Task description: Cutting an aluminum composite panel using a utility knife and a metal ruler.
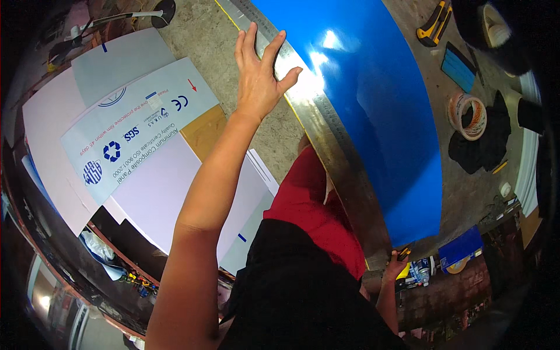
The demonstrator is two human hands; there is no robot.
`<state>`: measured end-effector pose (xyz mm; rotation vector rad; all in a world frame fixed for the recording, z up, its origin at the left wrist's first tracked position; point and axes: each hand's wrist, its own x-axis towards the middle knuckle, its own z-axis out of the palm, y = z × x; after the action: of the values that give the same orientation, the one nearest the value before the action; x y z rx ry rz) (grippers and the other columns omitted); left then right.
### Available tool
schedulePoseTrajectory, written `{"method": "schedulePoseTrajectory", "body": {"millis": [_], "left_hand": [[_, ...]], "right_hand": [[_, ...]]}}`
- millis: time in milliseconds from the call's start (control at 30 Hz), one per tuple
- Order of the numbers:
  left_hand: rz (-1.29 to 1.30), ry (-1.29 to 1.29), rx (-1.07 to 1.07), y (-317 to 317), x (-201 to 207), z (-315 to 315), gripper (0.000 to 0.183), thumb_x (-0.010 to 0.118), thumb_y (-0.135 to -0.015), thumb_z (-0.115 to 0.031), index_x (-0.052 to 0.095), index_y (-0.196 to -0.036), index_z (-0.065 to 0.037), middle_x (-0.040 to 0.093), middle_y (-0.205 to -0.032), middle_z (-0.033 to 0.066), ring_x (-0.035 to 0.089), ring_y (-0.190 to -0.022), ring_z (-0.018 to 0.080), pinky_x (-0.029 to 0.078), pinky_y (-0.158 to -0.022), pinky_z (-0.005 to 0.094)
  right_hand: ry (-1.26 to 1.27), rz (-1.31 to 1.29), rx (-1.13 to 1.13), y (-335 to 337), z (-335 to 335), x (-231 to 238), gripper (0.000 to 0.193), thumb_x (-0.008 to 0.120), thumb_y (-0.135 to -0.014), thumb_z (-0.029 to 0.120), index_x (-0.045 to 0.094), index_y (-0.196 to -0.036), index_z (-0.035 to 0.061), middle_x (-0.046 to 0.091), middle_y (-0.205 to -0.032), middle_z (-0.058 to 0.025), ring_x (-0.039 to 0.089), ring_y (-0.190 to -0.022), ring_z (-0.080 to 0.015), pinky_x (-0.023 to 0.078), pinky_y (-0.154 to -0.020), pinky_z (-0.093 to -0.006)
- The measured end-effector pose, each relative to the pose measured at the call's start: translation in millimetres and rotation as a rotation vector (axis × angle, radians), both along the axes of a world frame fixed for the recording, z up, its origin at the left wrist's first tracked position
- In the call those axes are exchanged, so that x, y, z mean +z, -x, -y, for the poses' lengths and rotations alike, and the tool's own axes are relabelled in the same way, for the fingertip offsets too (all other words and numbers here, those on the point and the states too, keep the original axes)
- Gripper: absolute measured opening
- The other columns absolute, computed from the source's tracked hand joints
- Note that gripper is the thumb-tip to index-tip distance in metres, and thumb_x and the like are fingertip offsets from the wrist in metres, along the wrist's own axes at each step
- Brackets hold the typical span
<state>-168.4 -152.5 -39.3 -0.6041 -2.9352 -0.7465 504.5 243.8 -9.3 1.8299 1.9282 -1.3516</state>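
A long steel ruler runs from the top of the view down toward my body, along the left edge of a glossy blue sheet. My left hand lies on the ruler's upper part, fingers spread, holding nothing. Down at the ruler's near end, my right hand is closed around a small black and yellow tool that looks like a utility knife. The fingers hide most of it. It is beside the near corner of the blue sheet.
Another yellow and black utility knife lies at the far right. Nearer are a blue-faced squeegee, a tape roll and a black cloth. Printed panels are stacked on the left. Bottles stand below the right table edge.
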Motion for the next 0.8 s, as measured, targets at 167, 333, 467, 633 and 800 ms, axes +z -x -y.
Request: {"method": "schedulePoseTrajectory", "body": {"millis": [167, 333, 467, 633, 800], "left_hand": [[-0.005, 0.022, -0.001, -0.1, 1.5, 1.6, 0.074, 0.080, -0.088, -0.051, 0.053, -0.153, -0.027, 0.022, -0.168, 0.0255, 0.019, -0.153, 0.0524, 0.027, -0.122, 0.0628], [0.005, 0.023, 0.006, -0.3, 1.9, -1.3, 0.075, 0.080, -0.088, -0.052, 0.054, -0.153, -0.026, 0.022, -0.169, 0.0256, 0.020, -0.153, 0.0523, 0.028, -0.122, 0.0626], [0.007, 0.034, 0.005, -0.4, 2.4, -0.5, 0.075, 0.080, -0.088, -0.052, 0.054, -0.153, -0.026, 0.021, -0.169, 0.0254, 0.020, -0.153, 0.0525, 0.028, -0.122, 0.0626], [0.013, 0.035, 0.013, 0.1, 5.1, -0.5, 0.074, 0.080, -0.088, -0.052, 0.055, -0.152, -0.025, 0.022, -0.168, 0.0254, 0.020, -0.153, 0.0525, 0.028, -0.122, 0.0625], [0.024, 0.023, 0.014, -0.7, 5.2, -3.3, 0.074, 0.081, -0.087, -0.051, 0.055, -0.152, -0.025, 0.022, -0.169, 0.0255, 0.020, -0.153, 0.0522, 0.027, -0.122, 0.0631]], "right_hand": [[-0.045, -0.089, 0.019, 21.8, 14.5, 3.0, 0.033, 0.082, -0.093, 0.019, 0.061, -0.115, 0.0065, 0.060, -0.098, 0.0028, 0.055, -0.090, -0.0132, 0.046, -0.084, -0.0303], [-0.067, 0.009, 0.105, 11.8, 3.2, 4.8, 0.040, 0.082, -0.094, 0.020, 0.060, -0.124, 0.0037, 0.062, -0.103, 0.0014, 0.056, -0.093, -0.0141, 0.047, -0.087, -0.0306], [-0.048, -0.035, 0.053, 11.6, 5.9, 3.9, 0.041, 0.082, -0.093, 0.020, 0.060, -0.124, 0.0046, 0.061, -0.103, 0.0016, 0.056, -0.093, -0.0143, 0.047, -0.087, -0.0308], [-0.013, -0.023, 0.064, 12.8, 4.4, 5.3, 0.041, 0.081, -0.094, 0.018, 0.059, -0.126, 0.0048, 0.061, -0.105, 0.0021, 0.056, -0.096, -0.0140, 0.047, -0.089, -0.0308], [0.042, -0.094, -0.114, 7.3, 0.2, 7.4, 0.042, 0.080, -0.094, 0.017, 0.058, -0.128, 0.0051, 0.062, -0.106, 0.0018, 0.057, -0.097, -0.0138, 0.047, -0.089, -0.0307]]}}
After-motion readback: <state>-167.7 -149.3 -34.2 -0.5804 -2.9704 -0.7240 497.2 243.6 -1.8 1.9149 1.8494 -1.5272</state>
